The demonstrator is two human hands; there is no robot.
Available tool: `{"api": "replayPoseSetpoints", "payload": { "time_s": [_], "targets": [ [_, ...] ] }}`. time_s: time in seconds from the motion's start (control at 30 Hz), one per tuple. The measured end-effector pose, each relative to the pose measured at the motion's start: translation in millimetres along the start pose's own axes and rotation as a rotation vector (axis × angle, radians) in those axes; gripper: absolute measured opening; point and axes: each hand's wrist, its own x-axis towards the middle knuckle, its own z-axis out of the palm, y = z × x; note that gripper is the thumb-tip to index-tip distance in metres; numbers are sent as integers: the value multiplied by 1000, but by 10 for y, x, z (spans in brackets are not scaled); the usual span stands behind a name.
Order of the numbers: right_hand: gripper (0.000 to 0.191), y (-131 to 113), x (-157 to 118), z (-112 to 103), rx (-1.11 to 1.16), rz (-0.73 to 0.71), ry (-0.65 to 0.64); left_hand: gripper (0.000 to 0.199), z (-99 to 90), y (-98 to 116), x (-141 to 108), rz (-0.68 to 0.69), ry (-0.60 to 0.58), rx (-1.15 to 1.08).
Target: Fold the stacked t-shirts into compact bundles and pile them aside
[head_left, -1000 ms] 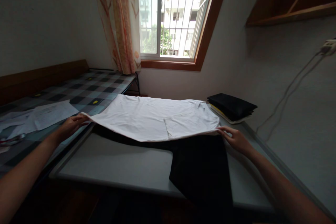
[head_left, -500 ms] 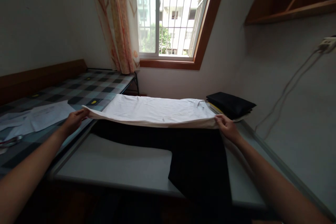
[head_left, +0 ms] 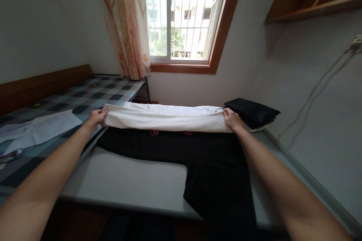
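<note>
A white cloth garment (head_left: 166, 120) is stretched sideways between my hands, its near edge raised and folded back over the part behind. My left hand (head_left: 97, 117) pinches its left corner, and my right hand (head_left: 232, 119) grips the right corner. Beneath and in front of it a black garment (head_left: 217, 169) lies flat on the pale table (head_left: 135, 184). Its lower right part hangs over the table's front edge. Small red marks show on the black fabric just below the white cloth.
A folded black item (head_left: 253, 112) rests on a stack at the table's back right. To the left, papers (head_left: 42, 126) lie on a checked mattress (head_left: 113, 86). A curtain (head_left: 128, 26) hangs beside the window, and a wooden shelf (head_left: 313, 11) juts out at upper right.
Both hands have moved away from me and closer together, carrying the white garment's near edge up and back over itself. More of the black garment and its red marks now shows.
</note>
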Motion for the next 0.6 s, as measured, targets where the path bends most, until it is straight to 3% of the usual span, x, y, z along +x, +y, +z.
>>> {"api": "replayPoseSetpoints", "payload": {
  "time_s": [0.17,0.27,0.3,0.4,0.47,0.6],
  "targets": [
    [40,-48,-16,193,-94,82,-13,45,192,126,-76,-107,270,85],
    [38,-137,-175,277,-208,22,84,43,350,272,-227,88,424,309],
    [38,-186,-256,297,-239,-24,137,41,415,325,-295,221,399,344],
    [36,-363,-533,344,-258,-201,262,27,668,479,-555,594,101,257],
    [34,-471,-690,371,-245,-330,276,26,856,572,-770,743,-165,184],
    [31,-574,-846,382,-211,-601,97,30,1092,761,-1186,903,-579,208]
  ]
}}
